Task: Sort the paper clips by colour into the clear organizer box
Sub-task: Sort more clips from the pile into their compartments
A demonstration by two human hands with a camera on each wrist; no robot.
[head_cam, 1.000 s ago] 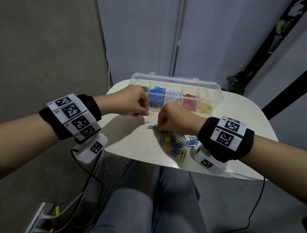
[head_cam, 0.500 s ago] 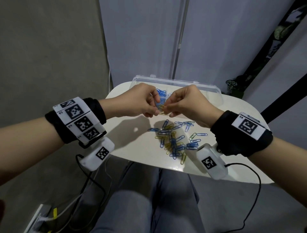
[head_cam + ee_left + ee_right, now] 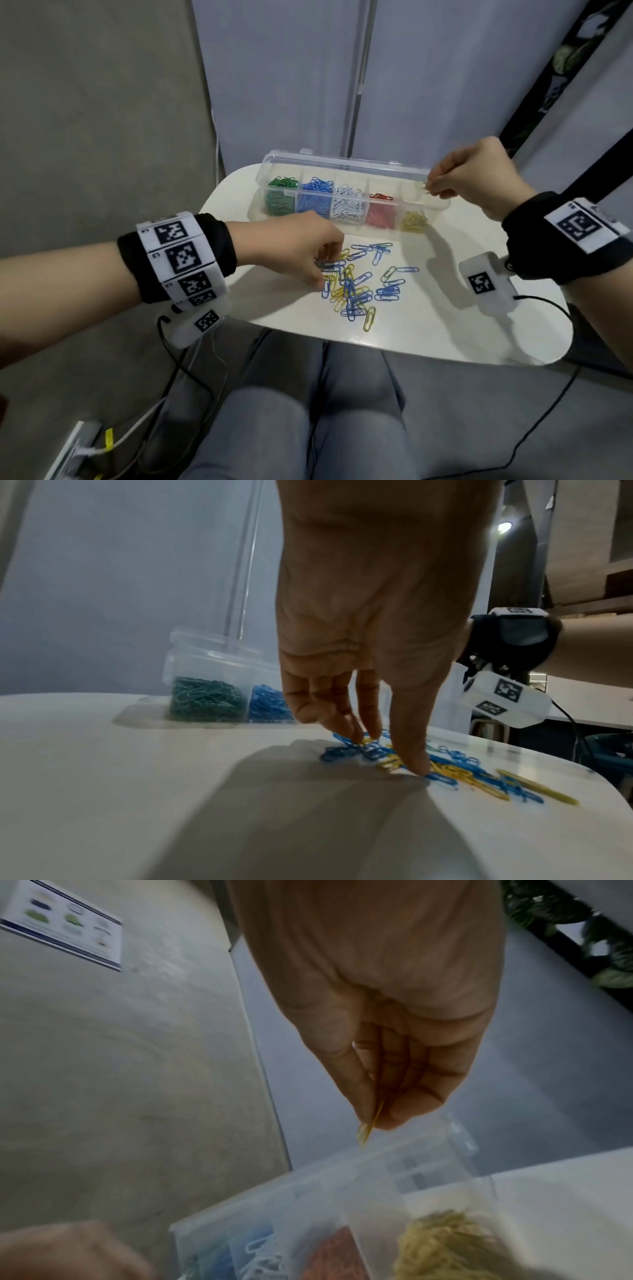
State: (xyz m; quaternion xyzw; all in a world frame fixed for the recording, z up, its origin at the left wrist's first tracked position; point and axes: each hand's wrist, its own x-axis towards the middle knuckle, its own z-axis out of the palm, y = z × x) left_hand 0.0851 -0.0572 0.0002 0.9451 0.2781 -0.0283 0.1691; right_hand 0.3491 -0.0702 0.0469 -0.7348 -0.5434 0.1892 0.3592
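The clear organizer box stands open at the table's far side, holding green, blue, white, red and yellow clips in separate compartments. My right hand pinches a yellow paper clip between thumb and fingers, just above the yellow compartment at the box's right end. A loose pile of blue and yellow clips lies on the table in front of the box. My left hand reaches down onto the pile's left edge; its straight fingertips touch the clips without lifting any.
The small white table has bare surface left and right of the pile. My knees in grey trousers sit under its near edge. Cables and a power strip lie on the floor at the left. A grey wall stands behind the box.
Half a second ago both hands met above the pile around a clip. My right hand has since carried the yellow clip right, over the box; my left hand dropped onto the pile.
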